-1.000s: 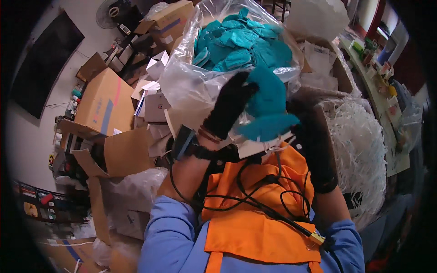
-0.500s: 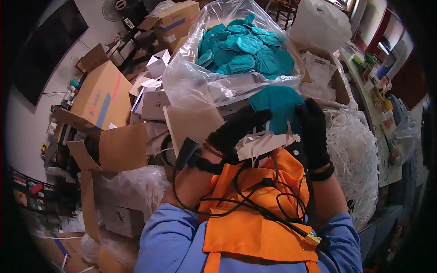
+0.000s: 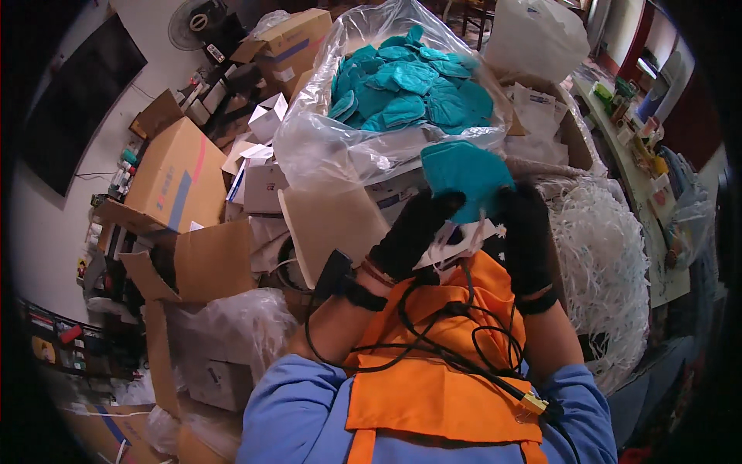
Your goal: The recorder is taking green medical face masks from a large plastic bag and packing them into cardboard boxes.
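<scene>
A teal fabric face mask is held up in front of my chest, with pale straps hanging from its lower edge. My left hand, in a black glove, is closed on the mask's lower left edge. At its lower right edge, my right hand, also in a black glove, grips the mask; its fingertips are partly hidden. Beneath the mask, a white sheet lies over my orange apron. Beyond it stands a clear plastic bag holding a heap of similar teal masks.
To my right lies a big bundle of white elastic straps. Open cardboard boxes crowd the left side, one with clear plastic film. A long pale table with small items runs along the right. Black cables cross my apron.
Both hands have drawn slightly closer together and lower at the mask's bottom edge. The mask is tilted a little differently, and my view has shifted slightly.
</scene>
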### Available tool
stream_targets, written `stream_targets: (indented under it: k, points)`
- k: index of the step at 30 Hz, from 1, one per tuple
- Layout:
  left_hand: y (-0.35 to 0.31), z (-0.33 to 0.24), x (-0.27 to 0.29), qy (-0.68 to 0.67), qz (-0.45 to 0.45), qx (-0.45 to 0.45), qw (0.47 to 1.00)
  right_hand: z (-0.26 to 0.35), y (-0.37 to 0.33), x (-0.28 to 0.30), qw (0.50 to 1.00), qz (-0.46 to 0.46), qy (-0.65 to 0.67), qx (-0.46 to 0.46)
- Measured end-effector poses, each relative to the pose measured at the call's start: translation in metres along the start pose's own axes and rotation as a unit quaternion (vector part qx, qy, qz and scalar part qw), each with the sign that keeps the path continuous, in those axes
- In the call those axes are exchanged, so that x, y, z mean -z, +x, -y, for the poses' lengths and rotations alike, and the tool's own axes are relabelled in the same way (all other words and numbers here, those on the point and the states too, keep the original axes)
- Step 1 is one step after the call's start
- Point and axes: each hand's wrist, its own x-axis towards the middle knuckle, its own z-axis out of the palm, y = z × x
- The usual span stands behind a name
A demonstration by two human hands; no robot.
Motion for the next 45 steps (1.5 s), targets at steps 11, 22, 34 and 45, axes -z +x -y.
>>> stream_targets:
  k: [11,22,34,45]
  points:
    - [0.023,0.040,0.080,0.558,0.007,-0.377,0.739,0.027,0.026,0.026,0.991,-0.069,0.109,-0.032]
    - [0.042,0.016,0.003,0.048,0.085,-0.129,0.987,0.023,0.031,0.022,0.960,0.004,-0.256,0.114]
    - [0.025,-0.002,-0.017,0.265,-0.075,-0.310,0.910,0.033,0.025,-0.011,0.999,-0.012,0.021,-0.025]
    - [0.007,-0.012,-0.005,0.226,0.005,0.000,0.974,-0.001,0.014,-0.008,0.904,0.204,-0.296,0.232]
